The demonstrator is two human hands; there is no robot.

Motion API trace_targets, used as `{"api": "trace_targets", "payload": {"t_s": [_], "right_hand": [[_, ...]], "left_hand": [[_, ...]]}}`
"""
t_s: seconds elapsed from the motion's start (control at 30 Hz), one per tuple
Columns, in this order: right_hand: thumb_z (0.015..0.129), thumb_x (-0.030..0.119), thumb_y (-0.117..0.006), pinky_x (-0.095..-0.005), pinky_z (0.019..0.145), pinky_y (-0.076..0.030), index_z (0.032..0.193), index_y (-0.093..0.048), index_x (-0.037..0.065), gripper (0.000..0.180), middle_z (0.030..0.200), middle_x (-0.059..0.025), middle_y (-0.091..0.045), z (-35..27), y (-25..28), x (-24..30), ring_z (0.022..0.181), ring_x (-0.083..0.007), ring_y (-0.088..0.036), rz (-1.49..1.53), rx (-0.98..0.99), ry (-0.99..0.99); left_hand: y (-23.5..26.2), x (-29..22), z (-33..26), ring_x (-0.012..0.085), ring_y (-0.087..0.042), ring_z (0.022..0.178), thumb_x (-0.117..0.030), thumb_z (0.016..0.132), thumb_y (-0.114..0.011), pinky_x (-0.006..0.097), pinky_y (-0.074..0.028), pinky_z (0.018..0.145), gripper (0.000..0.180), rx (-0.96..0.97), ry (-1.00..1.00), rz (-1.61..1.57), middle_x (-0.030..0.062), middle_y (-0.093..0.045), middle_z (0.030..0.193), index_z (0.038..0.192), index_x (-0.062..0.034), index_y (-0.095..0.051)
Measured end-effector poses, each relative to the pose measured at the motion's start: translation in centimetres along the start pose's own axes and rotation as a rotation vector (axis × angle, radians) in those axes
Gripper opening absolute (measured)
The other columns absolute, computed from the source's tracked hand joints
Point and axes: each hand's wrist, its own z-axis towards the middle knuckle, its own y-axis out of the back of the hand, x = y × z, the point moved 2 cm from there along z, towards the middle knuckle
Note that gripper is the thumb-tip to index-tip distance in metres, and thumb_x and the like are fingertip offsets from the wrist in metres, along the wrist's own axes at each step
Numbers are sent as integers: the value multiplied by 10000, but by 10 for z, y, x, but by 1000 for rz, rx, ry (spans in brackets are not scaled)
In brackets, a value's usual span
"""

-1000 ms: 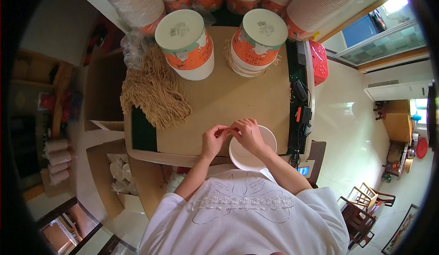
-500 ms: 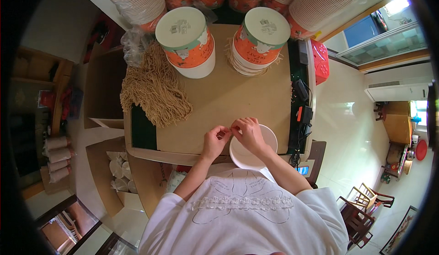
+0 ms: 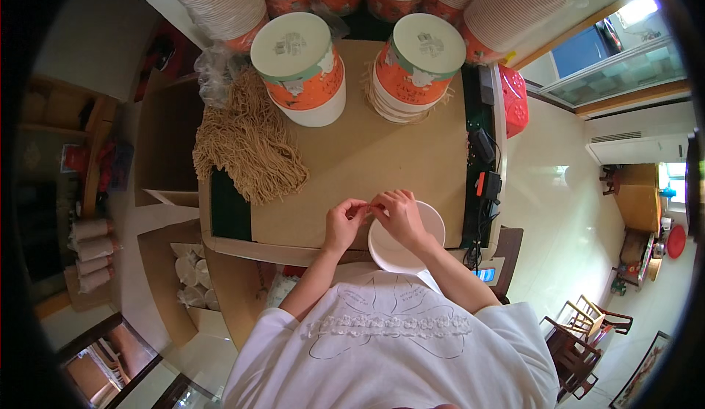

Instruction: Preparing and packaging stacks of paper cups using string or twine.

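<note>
A white paper bucket lies at the table's near edge, its pale inside facing up. At its left rim, my left hand is closed in a pinch, thumb and fingertips together. My right hand reaches over the bucket, also pinching, its fingertips meeting the left ones. Whatever is between the fingers is too small to make out. Left of my hands spreads a heap of tan cords. Farther off stand two upside-down orange and green printed buckets, the left one on white buckets and the right one with cord loops around its base.
Tall stacks of nested buckets line the table's back edge. A power strip with black cables runs along the right side, near a red plastic basket. Open cardboard boxes sit at the left. Brown cardboard covers the tabletop.
Both hands stay pinched at the bucket's rim, with only slight shifts of the fingers. Everything else stays in place.
</note>
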Motion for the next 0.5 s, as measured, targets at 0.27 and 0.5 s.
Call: {"api": "trace_targets", "payload": {"t_s": [0.27, 0.5], "right_hand": [[724, 112, -578, -351, 732, -396, 707, -602, 85, 40, 683, -62, -588, 0, 2, 0, 703, -230, -562, 12, -29, 1], [716, 168, -596, -376, 781, -388, 758, -612, 91, 90, 747, -57, -605, 1, 8, -3, 772, -230, -570, 6, 169, -65]], "left_hand": [[5, 11, -3, 64, -548, 596, -36, 828, -565, 192, -441, 530, 51, -33, 24, -99, 30, -627, 734, 849, 7, -582], [11, 15, -6, 71, -565, 613, -42, 816, -576, 199, -458, 538, 56, -1, 16, -13, 28, -624, 719, 848, 1, -590]]}}
